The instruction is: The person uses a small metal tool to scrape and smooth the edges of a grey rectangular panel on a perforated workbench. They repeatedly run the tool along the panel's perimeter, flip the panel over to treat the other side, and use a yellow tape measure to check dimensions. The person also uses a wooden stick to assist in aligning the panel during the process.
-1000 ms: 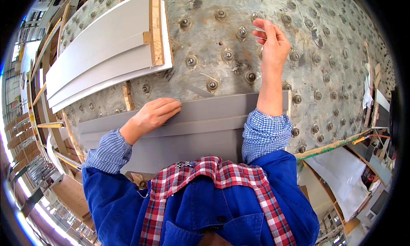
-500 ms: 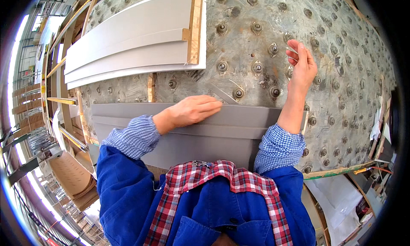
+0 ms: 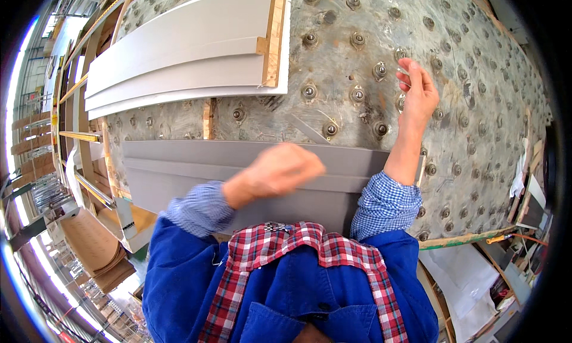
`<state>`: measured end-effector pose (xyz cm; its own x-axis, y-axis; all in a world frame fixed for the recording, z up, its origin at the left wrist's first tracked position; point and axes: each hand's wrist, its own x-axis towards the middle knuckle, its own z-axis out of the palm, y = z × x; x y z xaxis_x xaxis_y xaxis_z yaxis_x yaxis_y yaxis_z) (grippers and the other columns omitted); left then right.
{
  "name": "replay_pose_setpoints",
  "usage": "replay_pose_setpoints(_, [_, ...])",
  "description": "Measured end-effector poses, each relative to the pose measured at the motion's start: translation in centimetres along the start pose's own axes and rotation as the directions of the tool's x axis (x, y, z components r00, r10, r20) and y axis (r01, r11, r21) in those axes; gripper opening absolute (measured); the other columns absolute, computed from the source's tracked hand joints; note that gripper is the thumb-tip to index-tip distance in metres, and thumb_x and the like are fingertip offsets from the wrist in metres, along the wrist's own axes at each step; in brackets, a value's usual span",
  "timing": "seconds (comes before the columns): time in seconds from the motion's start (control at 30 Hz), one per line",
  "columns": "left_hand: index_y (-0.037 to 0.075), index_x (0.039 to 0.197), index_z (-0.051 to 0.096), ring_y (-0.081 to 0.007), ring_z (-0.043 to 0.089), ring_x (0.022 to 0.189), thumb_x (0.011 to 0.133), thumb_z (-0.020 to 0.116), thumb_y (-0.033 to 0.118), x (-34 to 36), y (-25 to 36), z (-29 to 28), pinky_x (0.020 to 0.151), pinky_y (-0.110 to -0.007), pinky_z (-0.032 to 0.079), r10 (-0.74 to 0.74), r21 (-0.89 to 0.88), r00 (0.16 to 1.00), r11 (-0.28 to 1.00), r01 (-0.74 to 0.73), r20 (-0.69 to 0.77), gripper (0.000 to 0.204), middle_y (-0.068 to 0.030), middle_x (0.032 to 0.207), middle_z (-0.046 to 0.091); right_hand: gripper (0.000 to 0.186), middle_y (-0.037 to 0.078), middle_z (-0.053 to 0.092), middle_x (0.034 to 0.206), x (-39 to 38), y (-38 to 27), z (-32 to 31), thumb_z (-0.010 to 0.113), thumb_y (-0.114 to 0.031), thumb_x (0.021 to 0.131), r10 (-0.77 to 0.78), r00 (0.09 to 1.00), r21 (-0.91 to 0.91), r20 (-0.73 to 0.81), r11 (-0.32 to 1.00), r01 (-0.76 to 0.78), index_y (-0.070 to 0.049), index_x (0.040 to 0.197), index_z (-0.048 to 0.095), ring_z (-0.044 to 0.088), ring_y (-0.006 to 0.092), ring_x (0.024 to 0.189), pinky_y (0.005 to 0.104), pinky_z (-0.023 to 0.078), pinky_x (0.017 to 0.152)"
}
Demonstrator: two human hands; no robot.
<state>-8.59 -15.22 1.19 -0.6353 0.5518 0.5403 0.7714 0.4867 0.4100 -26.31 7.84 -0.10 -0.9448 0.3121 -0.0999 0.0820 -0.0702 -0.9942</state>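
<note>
A long grey panel [image 3: 173, 179] with a stepped ridge along its length lies in front of my body. Over its middle is my left hand [image 3: 285, 169], blurred by motion, with fingers that look bent; whether it touches the panel is unclear. My right hand [image 3: 420, 93] is raised beyond the panel's right end, above the ball-studded table [image 3: 351, 66]. Its thumb and fingers are curled together; anything between them is too small to make out. Farther off, a light grey panel [image 3: 179, 51] with a wooden end strip [image 3: 273, 42] rests on a white sheet [image 3: 285, 57].
Metal ball rollers [image 3: 380, 71] stud the tabletop. Wooden rack bars [image 3: 80, 136] and brown cardboard [image 3: 89, 242] stand at the left. White sheeting [image 3: 462, 277] lies low on the right, below the table's green-edged border [image 3: 465, 239].
My left hand has lifted from lying flat along the grey panel's far part, shifted right and nearer me, and its fingers have bent. My right hand has barely moved.
</note>
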Motion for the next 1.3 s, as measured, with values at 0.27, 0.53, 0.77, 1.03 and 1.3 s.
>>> replay_pose_setpoints(0.27, [0.006,0.100,0.067,-0.0153,0.052,0.068,0.073,0.066,0.009,7.3,8.9,11.8,0.057,-0.027,0.042,0.010,-0.470,0.942,0.865,-0.176,-0.334,0.028,-0.0029,0.087,0.056,0.017,0.001,0.068,0.085,0.0,0.4,0.2,0.070,-0.011,0.084,-0.024,0.998,-0.053,0.064,0.998,0.027,-0.002,0.100,0.069,0.061,0.0066,0.072,0.0187,0.043,0.061])
replay_pose_setpoints(0.53, [0.005,0.097,0.066,-0.0159,0.054,0.075,0.072,0.068,0.010,8.2,8.3,13.3,0.061,-0.028,0.044,0.069,-0.472,0.906,0.836,-0.281,-0.418,0.025,-0.0029,0.093,0.059,0.021,-0.001,0.062,0.071,-1.4,1.1,1.0,0.078,-0.014,0.075,0.132,0.774,-0.349,0.620,0.929,0.122,-0.003,0.092,0.070,0.051,0.0050,0.064,0.0224,0.043,0.058])
replay_pose_setpoints(0.77, [0.007,0.097,0.065,-0.0158,0.052,0.073,0.073,0.063,0.013,7.8,8.3,13.7,0.061,-0.028,0.043,0.023,-0.446,0.899,0.863,-0.239,-0.437,0.025,-0.0024,0.092,0.058,0.016,-0.001,0.061,0.067,-4.3,0.4,3.9,0.080,-0.012,0.074,0.198,0.595,-0.474,0.779,0.806,0.354,-0.001,0.079,0.069,0.049,0.0029,0.058,0.0205,0.040,0.051])
replay_pose_setpoints(1.03, [0.010,0.096,0.062,-0.0097,0.052,0.069,0.072,0.061,0.015,7.0,9.4,13.2,0.056,-0.024,0.039,-0.033,-0.324,0.866,0.934,-0.152,-0.500,0.024,0.0017,0.091,0.057,0.028,0.004,0.063,0.068,-9.3,1.4,6.7,0.078,-0.036,0.065,0.352,0.426,-0.542,0.833,0.366,0.756,-0.012,0.076,0.067,0.063,0.0248,0.066,0.0357,0.049,0.058])
replay_pose_setpoints(1.3, [0.009,0.091,0.058,-0.0132,0.051,0.069,0.076,0.057,0.018,7.1,9.5,14.0,0.058,-0.026,0.039,-0.021,-0.289,0.857,0.946,-0.150,-0.514,0.017,-0.0013,0.088,0.054,0.025,0.006,0.059,0.063,-9.2,1.3,7.1,0.081,-0.024,0.064,0.356,0.453,-0.571,0.817,0.401,0.716,-0.007,0.076,0.066,0.059,0.0238,0.060,0.0355,0.046,0.054])
